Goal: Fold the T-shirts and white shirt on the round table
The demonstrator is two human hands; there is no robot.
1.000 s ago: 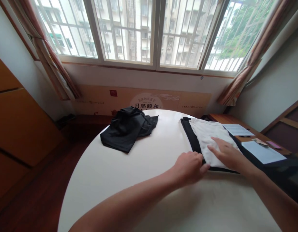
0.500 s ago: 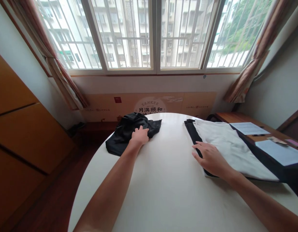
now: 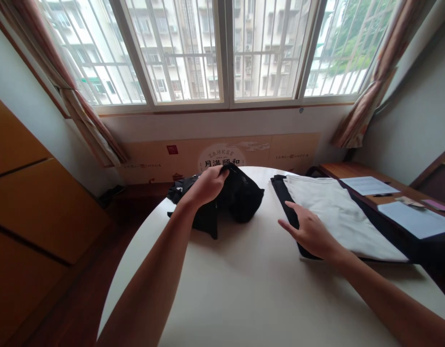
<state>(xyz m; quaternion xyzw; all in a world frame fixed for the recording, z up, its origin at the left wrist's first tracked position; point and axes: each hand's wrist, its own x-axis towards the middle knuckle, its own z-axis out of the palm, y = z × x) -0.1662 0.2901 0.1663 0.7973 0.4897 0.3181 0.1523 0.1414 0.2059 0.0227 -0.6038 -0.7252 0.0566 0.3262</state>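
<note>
My left hand is closed on a black garment and lifts part of it above the far side of the white round table. The cloth hangs in loose folds, and some of it rests on the tabletop; what sort of garment it is cannot be made out. On the right, my right hand is open, thumb and fingers spread, holding nothing. It hovers at the left edge of a pile of folded clothes, with a white folded garment on top and black folded cloth showing from underneath.
Beyond the pile stands a wooden desk with sheets of paper and a pen on it. A printed cardboard panel leans under the barred window. An orange-brown cabinet is at the left.
My left hand has gripped the crumpled black garment and raised part of it, shifting it rightward. My right hand has spread its thumb and fingers wider beside the pile.
</note>
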